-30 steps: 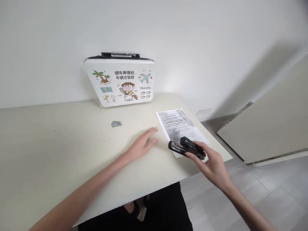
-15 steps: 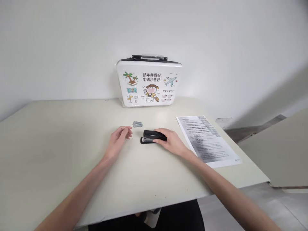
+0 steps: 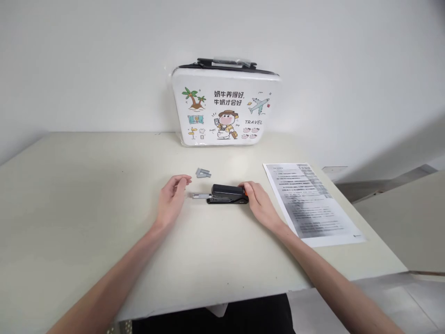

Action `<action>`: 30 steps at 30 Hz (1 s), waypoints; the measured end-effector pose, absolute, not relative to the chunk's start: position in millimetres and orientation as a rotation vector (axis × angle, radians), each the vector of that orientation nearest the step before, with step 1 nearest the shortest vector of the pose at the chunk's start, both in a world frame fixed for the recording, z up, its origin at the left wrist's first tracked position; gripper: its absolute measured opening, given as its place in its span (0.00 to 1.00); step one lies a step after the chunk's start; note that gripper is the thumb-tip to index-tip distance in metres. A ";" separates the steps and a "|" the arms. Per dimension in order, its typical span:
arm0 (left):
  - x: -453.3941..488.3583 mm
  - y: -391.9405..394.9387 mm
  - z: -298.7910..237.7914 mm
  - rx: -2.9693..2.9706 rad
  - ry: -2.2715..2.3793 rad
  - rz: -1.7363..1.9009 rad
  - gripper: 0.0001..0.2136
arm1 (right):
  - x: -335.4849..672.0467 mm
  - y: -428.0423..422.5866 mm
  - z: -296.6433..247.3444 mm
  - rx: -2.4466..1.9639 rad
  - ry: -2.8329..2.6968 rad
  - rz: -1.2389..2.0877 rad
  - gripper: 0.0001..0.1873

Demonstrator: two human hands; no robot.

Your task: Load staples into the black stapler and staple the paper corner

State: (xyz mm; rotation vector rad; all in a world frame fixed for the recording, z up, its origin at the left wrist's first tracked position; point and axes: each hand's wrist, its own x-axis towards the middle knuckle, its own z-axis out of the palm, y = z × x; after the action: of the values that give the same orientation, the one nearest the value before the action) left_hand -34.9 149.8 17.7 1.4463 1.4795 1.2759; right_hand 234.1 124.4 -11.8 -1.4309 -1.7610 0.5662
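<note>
A black stapler [image 3: 227, 195] lies on the table with its metal staple tray [image 3: 201, 196] sticking out of the front end, to the left. My right hand [image 3: 259, 200] grips the stapler's rear end, where a bit of orange shows under the fingers. Just left of the tray, my left hand [image 3: 172, 197] rests on its side, fingers loosely bent and the thumb a little apart, with nothing visible in it. Beyond the stapler lie a few grey strips of staples [image 3: 203, 173], close to my left fingertips but apart from them.
At the back a white cartoon-printed case [image 3: 225, 104] in clear plastic stands against the wall. A printed sheet of paper [image 3: 313, 204] lies on the right of the table [image 3: 86, 208], beside my right forearm. The table's front edge is close to my lap.
The staple tray has sprung out of the stapler's front. My right hand has shifted from the stapler's middle to its rear end. The view has moved slightly.
</note>
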 end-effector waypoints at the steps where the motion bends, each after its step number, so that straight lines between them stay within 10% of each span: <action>1: -35.5 149.9 17.3 1.442 1.476 1.263 0.11 | 234.0 123.6 -11.5 -1.411 -1.789 0.569 0.23; 10: -25.6 146.3 10.4 1.076 1.099 1.242 0.17 | 231.3 112.3 -3.7 -1.143 -1.934 0.284 0.08; 30: -24.0 144.7 7.6 0.484 0.793 0.996 0.14 | 215.2 93.1 3.6 -0.915 -1.985 -0.204 0.21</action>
State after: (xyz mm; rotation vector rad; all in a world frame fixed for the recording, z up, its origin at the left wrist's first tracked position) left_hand -24.0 144.7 7.6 0.4839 0.7927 0.9957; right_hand 215.2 93.1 3.6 -0.9147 -1.9850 -0.2040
